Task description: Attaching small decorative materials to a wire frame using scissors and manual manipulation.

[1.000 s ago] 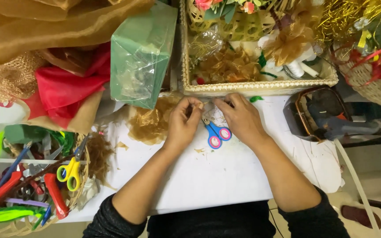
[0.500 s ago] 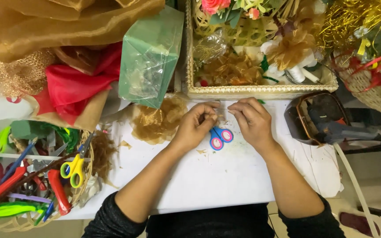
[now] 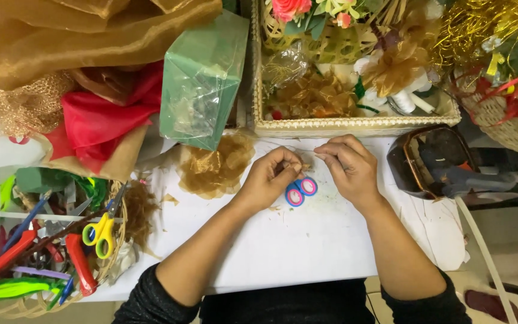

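Head view: left hand (image 3: 271, 174) knuckles up, forearm angled in from below, fingertips pinching a small tan scrap (image 3: 304, 162); right hand (image 3: 348, 165) curled opposite, fingertips pressed together at the same scrap. Blue-and-pink scissors (image 3: 300, 191) lie on the white table (image 3: 307, 246) just beneath the fingers; gold mesh wad (image 3: 216, 165) just beyond the left knuckles.

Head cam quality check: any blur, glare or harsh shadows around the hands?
Head view: even, soft light, only faint shadows under the left hand and right hand; glare on the crinkled green cellophane bag; the tiny piece pinched between fingertips is too small to resolve.
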